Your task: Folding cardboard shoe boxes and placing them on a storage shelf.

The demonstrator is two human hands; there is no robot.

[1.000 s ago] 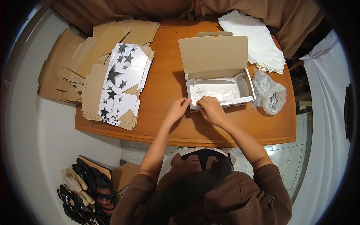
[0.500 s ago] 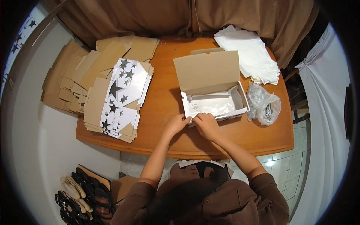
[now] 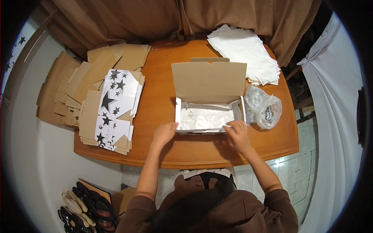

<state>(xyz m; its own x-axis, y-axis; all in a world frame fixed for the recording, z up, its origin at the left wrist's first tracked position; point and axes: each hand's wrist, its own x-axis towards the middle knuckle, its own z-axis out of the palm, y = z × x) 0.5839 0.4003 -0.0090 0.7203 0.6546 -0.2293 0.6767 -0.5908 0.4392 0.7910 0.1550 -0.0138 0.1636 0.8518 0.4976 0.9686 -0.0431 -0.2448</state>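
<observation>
A cardboard box stands on the wooden table with its brown lid raised at the back. Its outside is white, and white tissue paper with a small clear packet lines the inside. My left hand pinches the box's front left corner with curled fingers. At the right end of the front wall, my right hand has its bent fingers over the rim; the thumb side is partly hidden.
Flat brown cardboard blanks and a star-printed white blank are stacked at left. White paper sheets lie at the back right. Beside the box is a clear plastic bag. Sandals sit at lower left, below the table.
The box has turned slightly and now faces me squarely. My right hand has slid right along its front wall, while the left has shifted to the corner. The view has moved a little.
</observation>
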